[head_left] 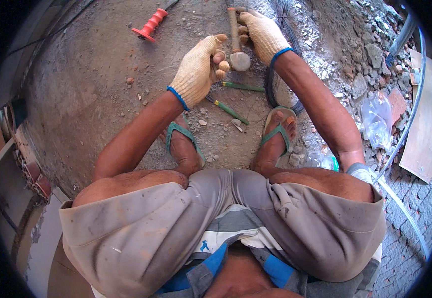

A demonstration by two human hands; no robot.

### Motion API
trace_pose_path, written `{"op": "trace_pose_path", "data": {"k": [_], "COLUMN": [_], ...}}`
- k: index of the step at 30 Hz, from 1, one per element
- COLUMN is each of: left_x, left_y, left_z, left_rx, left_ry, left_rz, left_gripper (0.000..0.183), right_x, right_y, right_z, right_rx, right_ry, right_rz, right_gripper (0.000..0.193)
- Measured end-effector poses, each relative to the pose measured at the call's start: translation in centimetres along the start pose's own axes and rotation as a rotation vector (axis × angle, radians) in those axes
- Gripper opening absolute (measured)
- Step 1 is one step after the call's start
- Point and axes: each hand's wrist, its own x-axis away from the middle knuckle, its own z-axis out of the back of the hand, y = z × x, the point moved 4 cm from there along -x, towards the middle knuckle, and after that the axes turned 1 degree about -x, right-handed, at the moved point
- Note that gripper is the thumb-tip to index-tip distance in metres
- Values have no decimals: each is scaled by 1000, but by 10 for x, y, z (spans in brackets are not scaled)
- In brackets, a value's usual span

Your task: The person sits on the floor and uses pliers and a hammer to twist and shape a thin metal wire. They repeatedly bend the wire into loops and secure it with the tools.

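My left hand point(196, 72), in a cream knit glove with a blue cuff, is above the ground with its fingers curled in. Anything thin between its fingertips cannot be made out. Just beside it, green-handled pincers point(232, 112) lie with the handles spread, their jaws hidden by the hand. My right hand point(265, 35), gloved alike, has bent fingers beside a brown stick-like handle point(234, 30). Whether it grips the handle is unclear. At the handle's near end is a rounded grey lump point(239, 61). A coil of dark wire point(270, 89) runs under my right wrist.
A chisel with a red guarded grip point(152, 25) lies at the far left. Rubble point(360, 85), a clear plastic bag point(376, 119), a pale board point(419, 129) and a bluish hose point(414, 99) are on the right. My sandalled feet point(183, 144) flank the pincers.
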Motion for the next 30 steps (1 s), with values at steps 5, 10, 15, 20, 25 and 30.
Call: {"op": "trace_pose_path", "data": {"k": [5,10,15,20,25,30], "left_x": [9,17,23,19,16,16], "left_y": [-3,-10,-13,-10,-1,2], "left_z": [1,0,0,2,-5,-6], "left_rx": [34,-41,-78,-259,-454,-516], "left_ry": [-107,-70,-117,-15,60,24], "left_rz": [30,13,6,-10,-41,-25], "left_gripper": [46,45,42,44,47,48], "right_x": [2,-1,5,20,28,27], "right_y": [2,5,1,-6,-10,1], "right_z": [-1,-1,-1,-5,-6,3], "right_rx": [80,-40,-17,64,140,239], "right_ry": [-11,5,1,36,65,94], "right_rz": [-2,-40,-24,-82,-31,28], "right_gripper": [33,35,28,36,39,38]}}
